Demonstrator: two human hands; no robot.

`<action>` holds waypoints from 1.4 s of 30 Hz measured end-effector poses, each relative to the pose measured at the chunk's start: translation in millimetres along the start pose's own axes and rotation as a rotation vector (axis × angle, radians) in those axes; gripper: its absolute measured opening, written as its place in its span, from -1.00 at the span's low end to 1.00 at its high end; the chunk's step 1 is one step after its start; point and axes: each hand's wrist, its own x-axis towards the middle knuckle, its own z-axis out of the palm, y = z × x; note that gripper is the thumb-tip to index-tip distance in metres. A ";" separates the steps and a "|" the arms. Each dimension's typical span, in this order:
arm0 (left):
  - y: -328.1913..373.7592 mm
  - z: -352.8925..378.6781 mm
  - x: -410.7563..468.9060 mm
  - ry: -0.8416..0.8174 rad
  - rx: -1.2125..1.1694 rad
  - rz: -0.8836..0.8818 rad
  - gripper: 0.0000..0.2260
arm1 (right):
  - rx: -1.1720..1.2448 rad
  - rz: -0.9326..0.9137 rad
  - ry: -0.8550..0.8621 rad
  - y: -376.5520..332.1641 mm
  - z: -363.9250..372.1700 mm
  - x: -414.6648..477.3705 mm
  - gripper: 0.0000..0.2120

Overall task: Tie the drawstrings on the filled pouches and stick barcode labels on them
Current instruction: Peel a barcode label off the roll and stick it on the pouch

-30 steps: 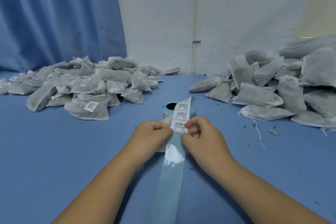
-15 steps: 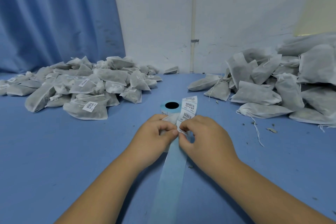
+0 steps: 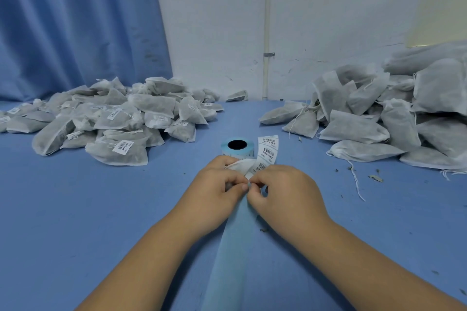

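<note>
My left hand [image 3: 217, 190] and my right hand [image 3: 283, 192] meet fingertip to fingertip at the table's middle. Between them lies a white pouch [image 3: 241, 165], mostly hidden under the left hand, which grips it. The right hand pinches the strip of barcode labels [image 3: 267, 153] at its lower end, right against the pouch. The strip curls up from the blue label roll [image 3: 237, 148] standing just behind the hands. Its empty blue backing [image 3: 227, 260] trails toward me between my forearms.
A heap of labelled, tied pouches [image 3: 113, 121] covers the left of the blue table [image 3: 75, 209]. A heap of unlabelled pouches [image 3: 379, 118] with loose strings fills the right. Dried crumbs [image 3: 375, 178] lie at the right. Behind are a blue curtain [image 3: 75, 20] and a white wall.
Both hands have dropped lower onto the table and closed together. The label strip, held up and flat before, now bends over behind the right hand, and the pouch shows under the left fingers.
</note>
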 end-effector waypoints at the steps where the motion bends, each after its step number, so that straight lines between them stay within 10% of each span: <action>1: 0.8 0.2 0.0 0.008 -0.007 -0.010 -0.73 | 0.013 0.014 0.002 -0.3 -0.2 0.2 -0.80; 14: 4.2 -8.1 1.1 0.103 -0.178 -0.272 -0.83 | 0.682 0.522 0.098 17.3 -15.8 13.8 -0.88; 30: 13.5 -34.7 1.8 0.567 -0.044 -0.086 -0.75 | 0.720 0.485 0.112 53.1 -64.6 -13.5 -0.87; 42: 109.7 45.3 24.6 0.220 -0.470 -0.120 -0.74 | 0.856 0.557 0.133 103.2 -116.6 -44.8 -0.85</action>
